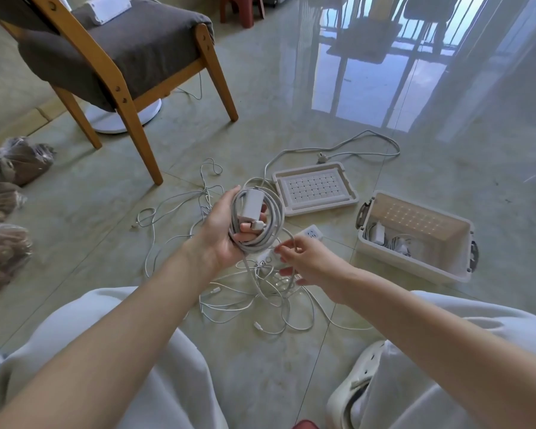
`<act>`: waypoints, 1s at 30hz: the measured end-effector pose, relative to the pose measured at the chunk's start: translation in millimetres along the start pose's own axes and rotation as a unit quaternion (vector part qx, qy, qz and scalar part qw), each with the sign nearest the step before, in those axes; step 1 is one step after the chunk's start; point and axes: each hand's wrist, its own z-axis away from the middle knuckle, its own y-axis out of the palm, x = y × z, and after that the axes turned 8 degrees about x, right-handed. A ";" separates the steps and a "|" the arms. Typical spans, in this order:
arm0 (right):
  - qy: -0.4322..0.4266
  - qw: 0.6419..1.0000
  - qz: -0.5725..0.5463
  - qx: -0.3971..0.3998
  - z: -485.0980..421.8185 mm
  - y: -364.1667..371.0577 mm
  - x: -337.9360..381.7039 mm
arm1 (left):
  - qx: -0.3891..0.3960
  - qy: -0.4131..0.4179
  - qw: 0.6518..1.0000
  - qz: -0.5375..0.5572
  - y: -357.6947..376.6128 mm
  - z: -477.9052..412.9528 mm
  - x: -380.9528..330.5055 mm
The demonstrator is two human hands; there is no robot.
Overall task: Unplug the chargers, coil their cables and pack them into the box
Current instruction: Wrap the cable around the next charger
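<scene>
My left hand (222, 230) grips a white charger brick (252, 205) with its grey cable wound round it in a coil (271, 226). Just right of the coil, my right hand (307, 258) pinches the free run of that cable between thumb and fingertips. Under both hands a white power strip (311, 234) lies on the floor, mostly hidden, amid a tangle of loose white cables (254, 305). The open beige box (415, 235) stands to the right with coiled chargers (384, 238) in its left end. Its lid (314, 188) lies upside down behind the hands.
A wooden chair with a grey cushion (130, 51) stands at the back left, a white fan base (118, 117) under it. Plastic bags (10, 193) lie along the left edge. A long grey cord with a plug (322, 157) loops behind the lid. My knees frame the bottom.
</scene>
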 end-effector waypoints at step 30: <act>-0.381 0.824 0.349 -0.230 7.6 -4.1 -0.1 | 0.018 -0.009 0.999 0.027 17.4 15.5 3.6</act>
